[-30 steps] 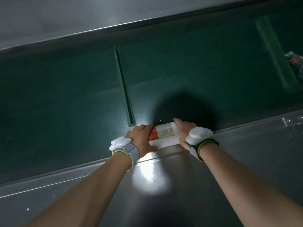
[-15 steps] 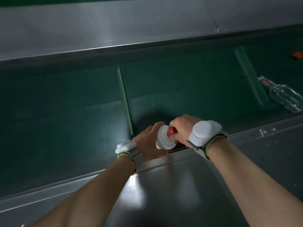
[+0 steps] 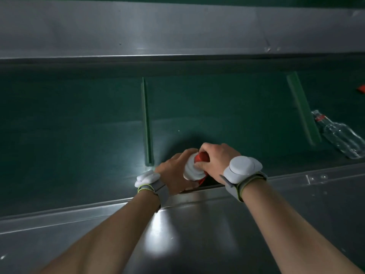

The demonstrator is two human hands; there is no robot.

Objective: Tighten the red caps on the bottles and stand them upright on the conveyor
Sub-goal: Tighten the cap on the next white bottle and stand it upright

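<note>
A white bottle [image 3: 192,171] with a red label stands upright at the near edge of the green conveyor belt [image 3: 79,135]. My left hand [image 3: 174,175] wraps around its body from the left. My right hand [image 3: 215,157] closes over its red cap [image 3: 201,157] from the right. A clear empty bottle [image 3: 343,136] with a red neck band lies on its side on the belt at the far right, apart from both hands.
Two raised green cleats cross the belt, one [image 3: 147,123] just left of my hands, another [image 3: 303,107] to the right. A steel rail [image 3: 177,28] runs along the far side, a steel ledge [image 3: 197,224] along the near side. A small red object [image 3: 361,89] lies at the right edge.
The white bottle lay on its side between both hands a second ago; now it stands upright. My right hand has moved from its base to the red cap. The clear bottle has come further into view.
</note>
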